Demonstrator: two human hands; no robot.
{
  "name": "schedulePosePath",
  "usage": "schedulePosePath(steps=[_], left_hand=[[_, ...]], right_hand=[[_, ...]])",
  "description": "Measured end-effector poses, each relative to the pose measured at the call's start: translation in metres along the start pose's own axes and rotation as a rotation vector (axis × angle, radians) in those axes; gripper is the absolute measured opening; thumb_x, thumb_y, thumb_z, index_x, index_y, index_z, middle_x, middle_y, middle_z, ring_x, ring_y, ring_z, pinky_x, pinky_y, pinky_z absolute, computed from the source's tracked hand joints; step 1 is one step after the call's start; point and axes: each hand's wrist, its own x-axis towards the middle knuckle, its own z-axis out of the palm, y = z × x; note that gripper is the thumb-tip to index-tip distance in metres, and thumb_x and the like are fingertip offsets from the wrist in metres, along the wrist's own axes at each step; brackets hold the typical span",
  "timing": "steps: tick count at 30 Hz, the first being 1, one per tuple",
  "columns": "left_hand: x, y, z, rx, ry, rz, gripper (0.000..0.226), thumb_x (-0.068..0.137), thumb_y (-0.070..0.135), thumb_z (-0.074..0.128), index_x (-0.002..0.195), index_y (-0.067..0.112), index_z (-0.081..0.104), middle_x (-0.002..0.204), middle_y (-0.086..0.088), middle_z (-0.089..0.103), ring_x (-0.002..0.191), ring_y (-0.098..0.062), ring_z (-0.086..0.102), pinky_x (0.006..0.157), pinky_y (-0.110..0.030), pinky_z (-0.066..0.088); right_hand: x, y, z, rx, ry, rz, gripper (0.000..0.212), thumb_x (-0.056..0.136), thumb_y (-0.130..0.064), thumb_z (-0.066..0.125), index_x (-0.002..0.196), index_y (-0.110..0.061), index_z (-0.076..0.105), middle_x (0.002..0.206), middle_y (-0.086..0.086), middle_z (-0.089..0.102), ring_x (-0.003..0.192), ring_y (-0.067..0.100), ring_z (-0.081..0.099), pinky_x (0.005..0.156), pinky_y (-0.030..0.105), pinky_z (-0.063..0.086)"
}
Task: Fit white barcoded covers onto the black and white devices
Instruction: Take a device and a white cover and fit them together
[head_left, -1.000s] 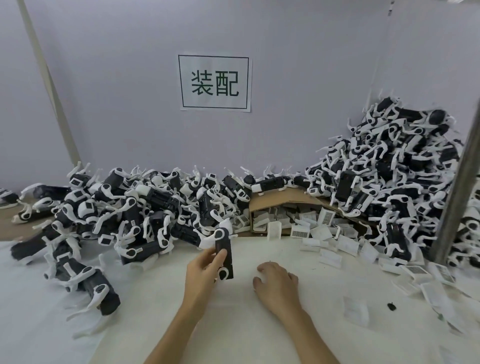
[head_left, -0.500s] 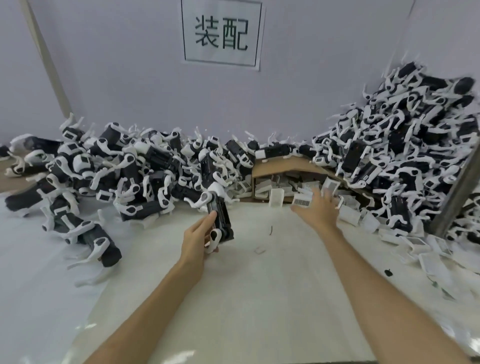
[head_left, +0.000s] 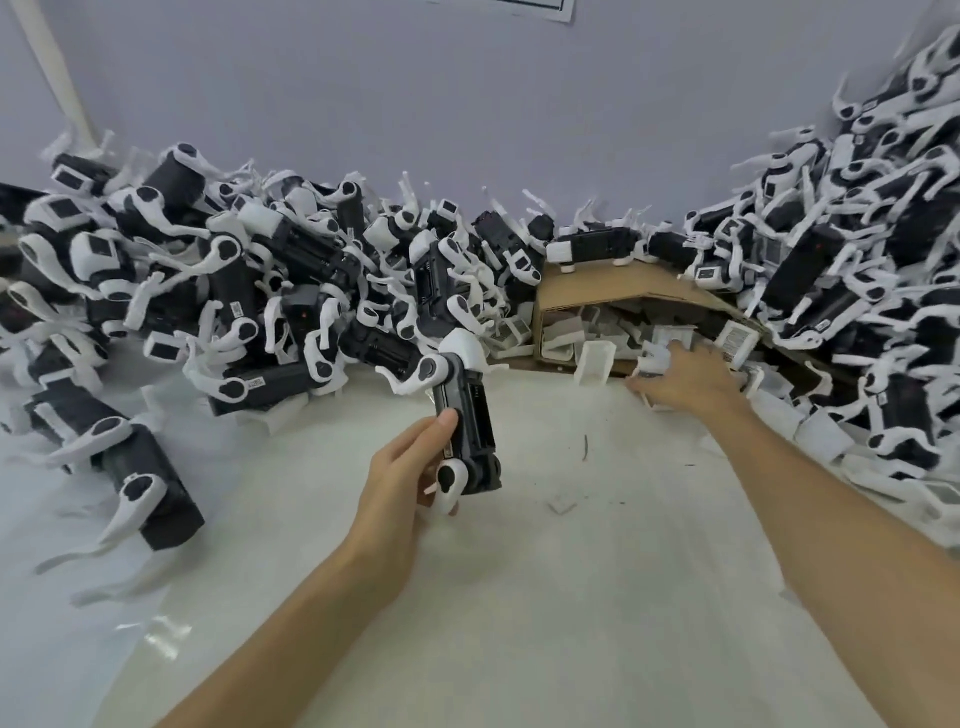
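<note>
My left hand (head_left: 410, 467) grips a black and white device (head_left: 467, 431) upright over the white table, its open black back facing me and a white arm at its lower end. My right hand (head_left: 685, 379) is stretched out to the mouth of a cardboard box (head_left: 597, 283), fingers closing on a white barcoded cover (head_left: 657, 358) among several loose covers. Whether that cover is lifted clear I cannot tell. Another cover (head_left: 595, 361) stands just left of the hand.
Heaps of black and white devices run along the wall, a low heap (head_left: 234, 291) at the left and a tall heap (head_left: 872, 260) at the right. One device (head_left: 145, 488) lies alone at front left. Loose covers (head_left: 821, 431) litter the right side.
My right hand has gone from the table near the device out to the box of covers and closed on one. The left hand holds the device steady. The camera has tilted down and nearer.
</note>
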Motion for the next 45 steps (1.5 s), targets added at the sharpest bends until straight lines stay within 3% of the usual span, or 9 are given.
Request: schedulePosePath(steps=[6, 12, 16, 23, 28, 32, 37, 39, 45], left_hand=[[-0.018, 0.013, 0.003, -0.070, 0.065, -0.090, 0.041, 0.084, 0.053, 0.067, 0.093, 0.014, 0.072, 0.101, -0.010, 0.061, 0.091, -0.029, 0.053, 0.055, -0.024, 0.046], [-0.029, 0.023, 0.010, -0.080, 0.094, -0.092, 0.037, 0.086, 0.049, 0.067, 0.096, 0.015, 0.076, 0.099, -0.013, 0.063, 0.095, -0.029, 0.056, 0.064, -0.029, 0.046], [-0.030, 0.022, 0.007, -0.068, 0.117, -0.114, 0.040, 0.072, 0.055, 0.073, 0.086, 0.018, 0.079, 0.093, -0.006, 0.068, 0.092, -0.026, 0.059, 0.067, -0.030, 0.049], [-0.026, 0.016, 0.009, -0.063, 0.134, -0.096, 0.030, 0.090, 0.044, 0.067, 0.079, 0.017, 0.062, 0.048, 0.009, 0.046, 0.047, -0.005, 0.051, 0.067, -0.030, 0.046], [-0.026, 0.013, 0.008, -0.034, 0.083, -0.059, 0.036, 0.092, 0.046, 0.063, 0.065, 0.025, 0.076, 0.057, 0.008, 0.054, 0.055, -0.004, 0.061, 0.069, -0.030, 0.043], [-0.030, 0.015, 0.009, -0.029, 0.053, -0.047, 0.033, 0.094, 0.047, 0.060, 0.077, 0.028, 0.081, 0.090, -0.003, 0.066, 0.079, -0.013, 0.067, 0.072, -0.029, 0.043], [-0.029, 0.014, 0.009, -0.035, 0.071, -0.053, 0.032, 0.079, 0.053, 0.069, 0.093, 0.025, 0.078, 0.101, -0.007, 0.067, 0.097, -0.025, 0.064, 0.072, -0.030, 0.044], [-0.029, 0.015, 0.009, -0.022, 0.073, -0.051, 0.033, 0.072, 0.055, 0.072, 0.087, 0.026, 0.079, 0.092, -0.003, 0.070, 0.096, -0.025, 0.064, 0.072, -0.030, 0.045], [-0.030, 0.015, 0.009, 0.027, 0.055, -0.033, 0.030, 0.091, 0.050, 0.061, 0.078, 0.033, 0.082, 0.081, 0.007, 0.074, 0.084, -0.016, 0.069, 0.076, -0.030, 0.045]], right_hand=[[-0.061, 0.005, -0.009, 0.216, -0.077, 0.055, 0.067, 0.092, -0.054, 0.058, 0.144, -0.015, 0.042, 0.146, 0.018, 0.044, 0.128, 0.036, 0.047, 0.090, 0.039, 0.045], [-0.138, 0.001, -0.061, 0.630, -0.409, -0.342, 0.060, 0.098, -0.056, 0.047, 0.151, -0.029, 0.036, 0.151, -0.010, 0.034, 0.134, 0.017, 0.039, 0.102, 0.033, 0.036], [-0.151, 0.036, -0.094, 0.649, -0.203, -0.368, 0.057, 0.098, -0.043, 0.058, 0.150, -0.027, 0.041, 0.158, -0.006, 0.031, 0.131, 0.011, 0.041, 0.099, 0.028, 0.033], [-0.209, 0.193, -0.075, 0.701, 0.307, 0.189, 0.054, 0.096, -0.049, 0.059, 0.141, -0.022, 0.051, 0.150, 0.007, 0.047, 0.135, 0.030, 0.046, 0.107, 0.050, 0.037], [-0.212, 0.237, -0.039, 0.613, 0.243, 0.277, 0.056, 0.102, -0.050, 0.045, 0.145, -0.014, 0.048, 0.153, 0.015, 0.043, 0.138, 0.036, 0.042, 0.107, 0.054, 0.037], [-0.172, 0.229, -0.045, 0.560, 0.146, 0.278, 0.047, 0.105, -0.042, 0.039, 0.141, -0.016, 0.055, 0.144, 0.015, 0.052, 0.134, 0.034, 0.044, 0.111, 0.051, 0.032], [-0.174, 0.179, -0.032, 0.514, 0.037, 0.070, 0.043, 0.105, -0.044, 0.042, 0.143, -0.026, 0.052, 0.113, 0.001, 0.066, 0.086, 0.013, 0.060, 0.085, 0.033, 0.054], [-0.183, 0.146, -0.023, 0.444, 0.007, 0.011, 0.045, 0.105, -0.046, 0.041, 0.145, -0.028, 0.048, 0.136, 0.004, 0.060, 0.103, 0.023, 0.064, 0.099, 0.048, 0.048], [-0.194, 0.027, -0.010, 0.539, -0.143, -0.204, 0.051, 0.105, -0.046, 0.036, 0.151, -0.023, 0.039, 0.152, 0.003, 0.046, 0.138, 0.021, 0.043, 0.116, 0.047, 0.029]])
